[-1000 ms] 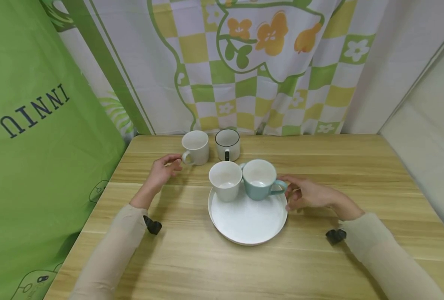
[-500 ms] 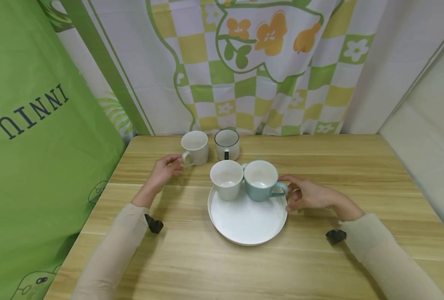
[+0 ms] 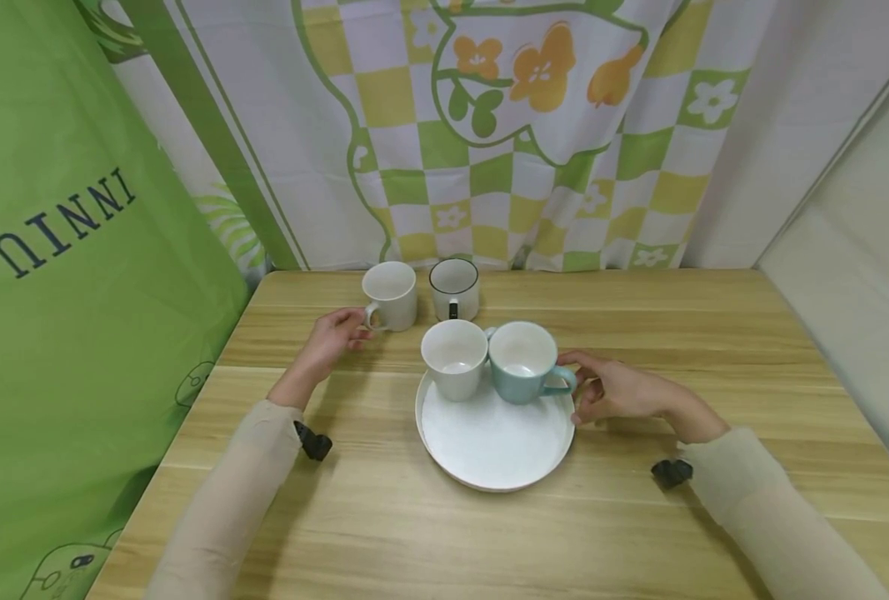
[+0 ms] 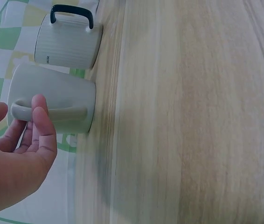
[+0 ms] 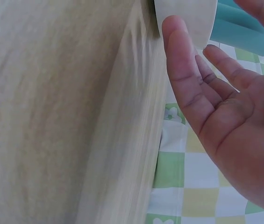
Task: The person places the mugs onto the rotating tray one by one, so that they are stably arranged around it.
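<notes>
On the left of the table stands a white mug [image 3: 390, 293]. My left hand [image 3: 332, 340] is at its handle [image 4: 59, 113], fingers bent beside it and a gap showing between thumb and handle in the left wrist view. A round white tray [image 3: 496, 450] carries a pale cup [image 3: 455, 367] and, beside it, a teal mug [image 3: 517, 383] with its handle facing right. My right hand [image 3: 620, 390] is at the tray's right edge, next to the teal handle; its fingers are spread around nothing in the right wrist view. Contact with the rim cannot be made out.
A white mug with a dark rim and dark handle [image 3: 455, 287] stands at the back, just behind the tray. A patterned curtain [image 3: 474, 192] hangs along the wooden table's [image 3: 639, 533] far edge. Green fabric [image 3: 92, 350] borders the left side.
My left hand has shifted slightly up and right, nearer the white mug's handle. The pale cup and teal mug have shifted slightly right on the tray. My right hand stays nearly still.
</notes>
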`<state>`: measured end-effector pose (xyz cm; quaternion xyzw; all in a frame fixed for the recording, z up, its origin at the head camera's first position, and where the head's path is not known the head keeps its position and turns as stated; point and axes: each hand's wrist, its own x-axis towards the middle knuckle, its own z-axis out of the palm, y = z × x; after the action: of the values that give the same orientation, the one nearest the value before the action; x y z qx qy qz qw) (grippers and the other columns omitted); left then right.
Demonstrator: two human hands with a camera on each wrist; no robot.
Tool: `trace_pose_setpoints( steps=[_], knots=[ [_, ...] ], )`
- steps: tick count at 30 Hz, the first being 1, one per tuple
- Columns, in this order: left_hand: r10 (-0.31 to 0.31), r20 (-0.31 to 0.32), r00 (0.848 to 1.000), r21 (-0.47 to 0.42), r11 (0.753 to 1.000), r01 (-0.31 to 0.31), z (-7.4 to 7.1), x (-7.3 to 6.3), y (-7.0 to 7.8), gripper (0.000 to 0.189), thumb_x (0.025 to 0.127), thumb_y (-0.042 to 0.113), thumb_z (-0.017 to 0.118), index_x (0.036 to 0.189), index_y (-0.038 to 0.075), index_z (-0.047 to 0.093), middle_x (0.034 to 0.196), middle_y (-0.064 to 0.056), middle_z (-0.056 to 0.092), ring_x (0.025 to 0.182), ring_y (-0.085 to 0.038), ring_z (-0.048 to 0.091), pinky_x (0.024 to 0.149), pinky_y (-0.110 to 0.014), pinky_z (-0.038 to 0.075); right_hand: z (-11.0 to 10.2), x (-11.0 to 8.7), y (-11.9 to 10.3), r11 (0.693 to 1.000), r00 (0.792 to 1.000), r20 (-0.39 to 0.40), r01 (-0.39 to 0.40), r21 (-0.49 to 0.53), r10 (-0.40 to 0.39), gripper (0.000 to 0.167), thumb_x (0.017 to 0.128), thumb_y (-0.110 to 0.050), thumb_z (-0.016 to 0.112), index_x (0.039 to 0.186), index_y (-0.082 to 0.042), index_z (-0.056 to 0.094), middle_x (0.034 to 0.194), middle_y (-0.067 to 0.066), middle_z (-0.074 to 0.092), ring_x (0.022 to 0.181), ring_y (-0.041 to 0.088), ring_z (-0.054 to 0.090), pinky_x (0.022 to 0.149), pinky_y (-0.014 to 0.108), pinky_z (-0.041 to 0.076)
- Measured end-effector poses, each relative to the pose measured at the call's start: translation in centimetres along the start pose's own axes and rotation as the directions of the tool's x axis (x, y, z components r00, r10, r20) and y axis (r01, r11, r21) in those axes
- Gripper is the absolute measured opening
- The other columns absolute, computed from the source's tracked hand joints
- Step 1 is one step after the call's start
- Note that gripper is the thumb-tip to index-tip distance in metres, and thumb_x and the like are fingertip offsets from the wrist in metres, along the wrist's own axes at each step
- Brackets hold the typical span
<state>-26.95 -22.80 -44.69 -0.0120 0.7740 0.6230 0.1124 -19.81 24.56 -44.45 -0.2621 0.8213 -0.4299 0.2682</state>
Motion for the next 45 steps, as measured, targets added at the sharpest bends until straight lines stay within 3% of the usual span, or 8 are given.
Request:
trace_pose_setpoints(
  steps=[7,13,18,26,45],
  knots=[
    [-0.016,0.026,1.000,-0.012,1.000,0.017,0.3,0.6,-0.1,0.045,0.107,0.033,0.046,0.132,-0.003,0.054,0.120,-0.007,0.061,0.094,-0.008,0.066,0.083,-0.030,0.053,0.1,-0.1,-0.1,1.000,1.000,-0.002,-0.007,-0.007,0.007,0.086,0.082,-0.019,0.083,0.149,-0.006,0.031,0.118,0.024,0.056,0.083,0.021,0.066,0.067,0.026,0.058],
    [-0.025,0.035,0.999,-0.036,0.999,0.026,0.6,0.9,-0.2,0.045,0.107,0.031,0.046,0.131,-0.006,0.054,0.114,-0.005,0.059,0.087,-0.008,0.062,0.074,-0.022,0.050,0.2,0.0,0.1,1.000,1.000,-0.006,-0.011,0.001,0.011,0.085,0.082,-0.019,0.083,0.149,-0.006,0.032,0.117,0.023,0.056,0.082,0.020,0.066,0.068,0.027,0.059],
    [-0.027,0.057,0.998,-0.038,0.999,0.029,0.9,1.1,-0.2,0.047,0.107,0.035,0.046,0.126,-0.007,0.055,0.106,-0.007,0.056,0.080,-0.008,0.056,0.070,-0.023,0.047,0.2,0.0,0.1,1.000,1.000,-0.007,-0.003,-0.002,0.003,0.086,0.081,-0.020,0.084,0.148,-0.005,0.032,0.116,0.023,0.057,0.081,0.020,0.065,0.068,0.027,0.058],
    [-0.033,0.058,0.998,-0.063,0.997,0.037,1.1,1.4,-0.1,0.043,0.107,0.034,0.045,0.121,-0.005,0.057,0.095,0.000,0.056,0.071,-0.006,0.052,0.064,-0.020,0.044,0.2,0.1,0.2,1.000,1.000,-0.019,0.002,-0.032,-0.003,0.084,0.081,-0.020,0.084,0.148,-0.009,0.034,0.115,0.020,0.059,0.081,0.020,0.066,0.068,0.027,0.059],
    [-0.041,0.060,0.997,-0.125,0.991,0.048,1.1,1.7,0.0,0.045,0.105,0.035,0.051,0.119,-0.007,0.057,0.090,0.003,0.059,0.066,-0.002,0.048,0.057,-0.015,0.039,0.1,0.2,0.1,1.000,1.000,-0.007,0.009,-0.011,-0.009,0.083,0.082,-0.020,0.083,0.148,-0.009,0.034,0.117,0.021,0.059,0.082,0.020,0.066,0.068,0.027,0.059]
  ],
)
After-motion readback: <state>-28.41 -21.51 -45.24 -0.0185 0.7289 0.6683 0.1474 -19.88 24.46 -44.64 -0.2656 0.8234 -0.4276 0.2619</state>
